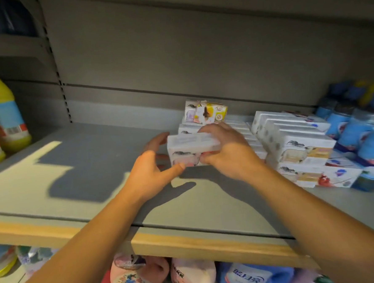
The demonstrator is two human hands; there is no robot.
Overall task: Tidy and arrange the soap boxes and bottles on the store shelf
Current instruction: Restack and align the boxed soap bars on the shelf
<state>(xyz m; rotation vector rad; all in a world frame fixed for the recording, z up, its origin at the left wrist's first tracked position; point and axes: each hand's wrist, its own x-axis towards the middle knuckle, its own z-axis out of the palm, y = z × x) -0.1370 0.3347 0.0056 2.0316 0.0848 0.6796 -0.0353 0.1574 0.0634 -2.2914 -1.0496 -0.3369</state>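
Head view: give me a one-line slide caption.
Both hands, left hand and right hand, grip a white soap box on the grey shelf beside stacked boxes.

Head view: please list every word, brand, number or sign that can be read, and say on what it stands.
"蓝月亮": on the blue bottle under the shelf.
Soap box held by left hand and right hand: print blurred, unreadable.
Stacked soap boxes: print too small to read.
Yellow bottle: barcode only, digits unreadable.
Pink pouch: characters blurred, unreadable.

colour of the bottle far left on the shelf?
Yellow bottle with a light-blue label; head view.
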